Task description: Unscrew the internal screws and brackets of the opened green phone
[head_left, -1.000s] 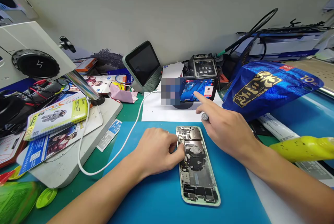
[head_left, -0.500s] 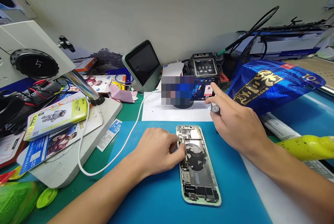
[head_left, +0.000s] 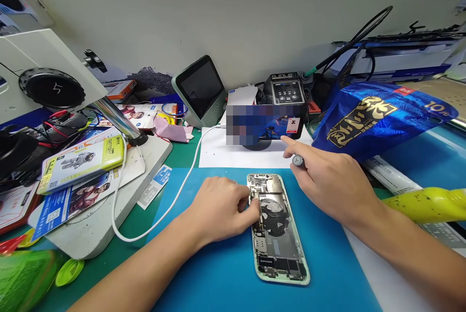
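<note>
Fingertip position is the newest change: the right hand [head_left: 333, 181] has its index finger at the lower edge of the lit screen [head_left: 279, 128], whereas the preceding frame shows it at the screen's upper right corner. Contact with the glass cannot be confirmed from this view. The picture on the screen also differs, and part of it is masked by coarse blocks. For the work in hand, this indicates that attention is on the screen — the disassembled phone [head_left: 282, 249] is, by judgement, only being steadied meanwhile. Right-hand state: index finger extended, remaining fingers curled around a grey round-ended tool [head_left: 297, 160], which lies just below the index finger. Left-hand state: the left hand [head_left: 220, 212] has thumb and index finger bent close together over the left edge of the disassembled phone; whether anything is pinched between them cannot be told. The phone lies flat on the blue mat [head_left: 196, 278], internals facing up, to the right of the left fingers and below the right fingertips. Compared with the earlier frames, the left hand and phone hold the same relation — only the right hand has shifted. A blue bag [head_left: 386, 120] stands to the right of the right fingers.
</note>
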`<control>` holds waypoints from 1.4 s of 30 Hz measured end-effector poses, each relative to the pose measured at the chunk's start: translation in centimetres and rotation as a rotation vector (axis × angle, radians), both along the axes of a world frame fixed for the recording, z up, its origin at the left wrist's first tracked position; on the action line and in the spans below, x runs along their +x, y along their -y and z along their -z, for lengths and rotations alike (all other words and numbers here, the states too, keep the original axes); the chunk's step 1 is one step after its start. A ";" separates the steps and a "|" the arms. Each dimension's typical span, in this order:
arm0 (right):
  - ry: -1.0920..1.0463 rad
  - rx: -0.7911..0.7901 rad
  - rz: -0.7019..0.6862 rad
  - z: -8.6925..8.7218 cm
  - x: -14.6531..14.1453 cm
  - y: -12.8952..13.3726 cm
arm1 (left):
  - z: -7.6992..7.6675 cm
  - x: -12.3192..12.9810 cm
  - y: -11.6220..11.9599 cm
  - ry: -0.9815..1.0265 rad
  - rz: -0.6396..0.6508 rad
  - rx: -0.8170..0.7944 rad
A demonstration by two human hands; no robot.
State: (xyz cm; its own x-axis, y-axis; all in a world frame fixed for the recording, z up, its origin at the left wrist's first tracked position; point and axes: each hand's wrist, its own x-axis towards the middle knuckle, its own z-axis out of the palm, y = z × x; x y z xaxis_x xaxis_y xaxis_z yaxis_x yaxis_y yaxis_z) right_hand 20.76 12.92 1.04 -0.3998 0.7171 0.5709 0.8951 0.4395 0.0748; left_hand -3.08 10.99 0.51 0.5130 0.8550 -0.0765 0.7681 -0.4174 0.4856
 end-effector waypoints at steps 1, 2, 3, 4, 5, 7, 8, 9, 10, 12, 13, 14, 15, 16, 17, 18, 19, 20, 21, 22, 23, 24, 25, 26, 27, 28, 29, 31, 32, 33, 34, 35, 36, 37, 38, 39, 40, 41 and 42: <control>0.003 -0.001 0.005 0.0 0.0 0.0 | 0.0 0.0 0.0 0.000 0.001 0.000; 0.007 -0.003 0.011 0.1 0.0 0.0 | 0.1 0.0 0.0 -0.001 0.001 0.001; 0.013 -0.007 0.015 0.1 0.0 0.0 | 0.1 0.0 0.0 -0.001 0.001 0.002; 0.018 -0.011 0.021 0.1 0.0 0.0 | 0.1 0.0 0.0 -0.002 0.001 0.003; 0.024 -0.015 0.026 0.1 0.0 0.1 | 0.1 0.0 0.0 -0.002 0.001 0.003; 0.033 -0.027 0.031 0.1 -0.1 0.1 | 0.1 0.0 0.0 -0.003 -0.001 0.004; 0.036 -0.032 0.033 0.1 -0.1 0.1 | 0.1 0.0 0.0 -0.004 -0.001 0.004; 0.036 -0.036 0.036 0.1 -0.1 0.1 | 0.0 0.0 -0.1 -0.005 0.000 0.002; 0.037 -0.040 0.036 0.1 -0.1 0.1 | 0.0 0.0 -0.1 -0.006 0.001 0.000; 0.036 -0.046 0.037 0.2 -0.2 0.0 | -0.1 0.0 0.0 -0.008 0.003 -0.003; 0.036 -0.051 0.036 0.3 -0.2 -0.1 | -0.1 0.0 0.0 -0.009 0.003 -0.003; 0.038 -0.055 0.035 0.3 -0.3 -0.1 | -0.2 0.0 0.1 -0.010 0.002 -0.003; 0.040 -0.059 0.035 0.3 -0.3 -0.2 | -0.2 0.0 0.1 -0.011 0.001 -0.003; 0.043 -0.064 0.034 0.3 -0.3 -0.2 | -0.2 0.0 0.1 -0.012 0.000 -0.002; 0.045 -0.068 0.035 0.3 -0.3 -0.2 | -0.1 0.0 0.1 -0.013 -0.001 -0.002; 0.046 -0.070 0.037 0.3 -0.4 -0.1 | -0.1 0.0 0.2 -0.014 -0.003 -0.001; 0.045 -0.069 0.040 0.3 -0.4 -0.1 | -0.1 0.0 0.1 -0.014 -0.003 -0.001; 0.044 -0.070 0.044 0.3 -0.3 -0.1 | 0.0 0.0 0.1 -0.014 -0.003 0.000; 0.043 -0.070 0.046 0.2 -0.3 0.0 | 0.0 0.0 0.1 -0.013 -0.002 0.001; 0.042 -0.072 0.047 0.2 -0.3 0.0 | 0.1 0.0 0.1 -0.013 0.000 0.002; 0.042 -0.074 0.048 0.1 -0.3 0.1 | 0.1 0.1 0.1 -0.013 0.002 0.003; 0.043 -0.078 0.047 0.1 -0.3 0.1 | 0.1 0.1 0.0 -0.013 0.004 0.003; 0.045 -0.083 0.045 0.1 -0.3 0.1 | 0.1 0.1 0.0 -0.012 0.007 0.003; 0.046 -0.086 0.045 0.1 -0.3 0.1 | 0.0 0.1 0.0 -0.012 0.008 0.004; 0.047 -0.088 0.045 0.0 -0.3 0.1 | 0.0 0.1 0.0 -0.011 0.010 0.003; 0.048 -0.092 0.045 0.0 -0.3 0.1 | 0.0 0.1 -0.1 -0.011 0.011 0.002; 0.048 -0.095 0.045 0.0 -0.3 0.1 | -0.1 0.1 -0.1 -0.011 0.011 0.001; 0.047 -0.102 0.043 0.0 -0.3 0.1 | -0.1 0.1 0.0 -0.011 0.010 -0.001; 0.047 -0.103 0.042 0.0 -0.3 0.1 | -0.2 0.1 0.0 -0.012 0.009 -0.002; 0.046 -0.103 0.040 0.0 -0.2 0.1 | -0.2 0.0 0.0 -0.011 0.008 -0.001; 0.046 -0.100 0.038 0.0 -0.2 0.1 | -0.2 0.0 0.1 -0.011 0.007 -0.001; 0.045 -0.096 0.037 0.0 -0.2 0.1 | -0.1 0.0 0.1 -0.011 0.008 -0.001; 0.044 -0.092 0.036 0.1 -0.2 0.1 | -0.1 0.0 0.1 -0.011 0.009 -0.001; 0.043 -0.088 0.035 0.1 -0.2 0.1 | -0.1 0.0 0.1 -0.010 0.011 -0.001; 0.043 -0.085 0.033 0.1 -0.2 0.2 | 0.0 0.0 0.1 -0.009 0.012 0.000; 0.042 -0.081 0.032 0.2 -0.2 0.2 | 0.0 0.0 0.1 -0.010 0.013 -0.001; 0.041 -0.078 0.032 0.2 -0.2 0.2 | 0.0 0.0 0.0 -0.010 0.014 -0.001; 0.040 -0.076 0.034 0.3 -0.3 0.1 | 0.0 0.0 0.0 -0.011 0.013 0.000; 0.039 -0.075 0.036 0.3 -0.3 0.1 | 0.0 0.0 0.0 -0.012 0.013 0.001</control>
